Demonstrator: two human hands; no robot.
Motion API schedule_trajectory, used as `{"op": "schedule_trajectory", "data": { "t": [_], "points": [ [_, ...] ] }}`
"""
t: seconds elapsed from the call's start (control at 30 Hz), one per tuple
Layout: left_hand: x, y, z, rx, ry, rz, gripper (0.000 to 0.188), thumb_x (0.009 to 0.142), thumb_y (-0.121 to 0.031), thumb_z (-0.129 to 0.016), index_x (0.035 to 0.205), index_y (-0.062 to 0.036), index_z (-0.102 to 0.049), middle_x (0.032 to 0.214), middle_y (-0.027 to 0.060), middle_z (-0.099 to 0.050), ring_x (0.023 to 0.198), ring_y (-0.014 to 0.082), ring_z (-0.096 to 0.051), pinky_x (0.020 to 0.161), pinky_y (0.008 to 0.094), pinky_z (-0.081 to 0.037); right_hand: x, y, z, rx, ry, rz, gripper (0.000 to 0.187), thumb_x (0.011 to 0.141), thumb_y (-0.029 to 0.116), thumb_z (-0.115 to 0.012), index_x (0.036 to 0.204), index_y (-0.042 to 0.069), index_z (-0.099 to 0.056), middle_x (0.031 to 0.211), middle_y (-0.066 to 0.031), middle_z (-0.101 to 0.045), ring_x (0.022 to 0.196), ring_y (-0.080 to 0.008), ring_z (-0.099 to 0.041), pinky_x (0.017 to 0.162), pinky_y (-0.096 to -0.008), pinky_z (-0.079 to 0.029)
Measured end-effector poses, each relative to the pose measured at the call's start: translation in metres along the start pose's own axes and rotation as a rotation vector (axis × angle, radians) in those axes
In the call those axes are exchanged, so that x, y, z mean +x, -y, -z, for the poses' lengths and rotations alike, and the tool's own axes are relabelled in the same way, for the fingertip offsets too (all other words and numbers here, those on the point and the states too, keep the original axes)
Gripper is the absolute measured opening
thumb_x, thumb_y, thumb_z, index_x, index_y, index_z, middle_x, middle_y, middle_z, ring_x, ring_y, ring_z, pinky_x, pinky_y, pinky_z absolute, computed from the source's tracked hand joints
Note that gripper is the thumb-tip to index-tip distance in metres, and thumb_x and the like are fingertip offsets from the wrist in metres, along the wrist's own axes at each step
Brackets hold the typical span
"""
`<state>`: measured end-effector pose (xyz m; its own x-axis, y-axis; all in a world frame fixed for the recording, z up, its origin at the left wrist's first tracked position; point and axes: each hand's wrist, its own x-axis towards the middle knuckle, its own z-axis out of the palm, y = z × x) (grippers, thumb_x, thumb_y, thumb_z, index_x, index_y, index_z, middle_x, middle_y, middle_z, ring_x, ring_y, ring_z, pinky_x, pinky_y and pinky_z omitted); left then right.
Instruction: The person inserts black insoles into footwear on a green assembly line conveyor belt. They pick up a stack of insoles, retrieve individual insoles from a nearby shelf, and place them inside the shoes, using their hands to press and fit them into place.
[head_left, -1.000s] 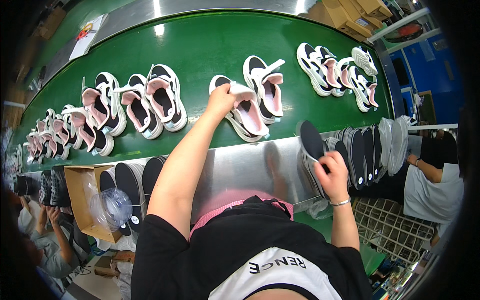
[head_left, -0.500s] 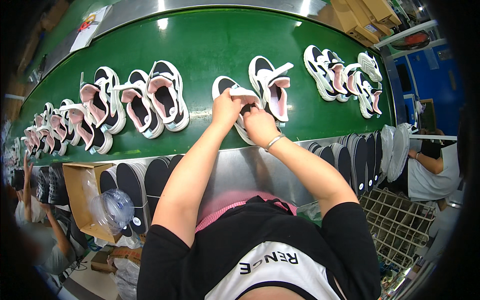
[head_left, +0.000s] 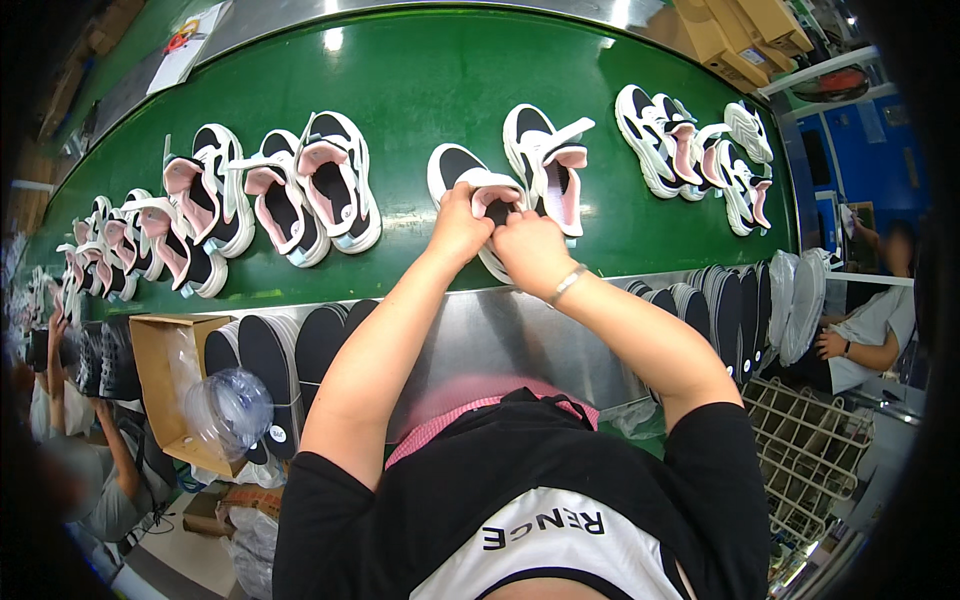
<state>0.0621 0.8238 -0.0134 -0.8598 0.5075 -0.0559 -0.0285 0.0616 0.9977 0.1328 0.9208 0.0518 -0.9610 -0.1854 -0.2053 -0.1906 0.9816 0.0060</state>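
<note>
A white and black sneaker (head_left: 453,163) with pink lining lies under my two hands, its toe pointing away to the left. My left hand (head_left: 462,224) grips the left side of its opening, thumb and fingers closed near the tongue. My right hand (head_left: 532,246) is closed on the rim at the heel end; its fingertips are partly hidden in the opening. Just right of it lies another matching sneaker (head_left: 527,130) with its white strap sticking out, touched by neither hand.
The green table (head_left: 430,80) carries rows of similar sneakers (head_left: 340,180) on the left and more sneakers (head_left: 650,140) on the right. Along the near edge stand stacked black insoles (head_left: 268,365) and an open cardboard box (head_left: 165,390). A wire basket (head_left: 805,455) sits at lower right. Co-workers are at both sides.
My right hand has shifted slightly right along the sneaker's opening, its fingers drawn back toward the rim. My left hand keeps its hold. The whole view has shifted a little.
</note>
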Motion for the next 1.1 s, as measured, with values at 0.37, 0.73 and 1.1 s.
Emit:
{"op": "schedule_trajectory", "data": {
  "t": [0.37,0.73,1.1],
  "points": [
    [-0.006,0.02,0.004,0.126,-0.045,0.219,0.042,0.061,0.004,-0.053,0.102,0.0023,-0.048,0.095,0.0128,-0.055,0.087,0.0207,-0.053,0.076,0.0288,-0.042,0.039,-0.009,-0.038,0.246,0.276,-0.059,0.015,0.072,0.017,-0.05,0.072,0.007,-0.063,0.076,-0.0129,-0.061,0.075,-0.0278,-0.059,0.069,-0.0368,-0.045],
    [-0.009,0.011,0.002,0.082,-0.073,0.234,0.04,0.063,0.004,-0.05,0.103,0.0013,-0.049,0.093,0.0111,-0.054,0.084,0.0191,-0.053,0.073,0.0278,-0.042,0.041,-0.006,-0.022,-0.041,0.316,-0.006,0.027,0.077,0.021,-0.044,0.095,0.007,-0.059,0.103,-0.0107,-0.057,0.095,-0.0209,-0.054,0.083,-0.0328,-0.039],
    [-0.013,0.028,-0.002,0.113,-0.169,0.211,0.034,0.06,-0.003,-0.053,0.093,0.0008,-0.054,0.091,0.0191,-0.054,0.085,0.0305,-0.054,0.075,0.0345,-0.042,-0.005,-0.004,-0.009,0.158,0.504,-0.055,0.02,0.066,0.011,-0.049,0.081,0.007,-0.063,0.081,-0.011,-0.062,0.079,-0.023,-0.06,0.083,-0.0472,-0.026]
  ]
}}
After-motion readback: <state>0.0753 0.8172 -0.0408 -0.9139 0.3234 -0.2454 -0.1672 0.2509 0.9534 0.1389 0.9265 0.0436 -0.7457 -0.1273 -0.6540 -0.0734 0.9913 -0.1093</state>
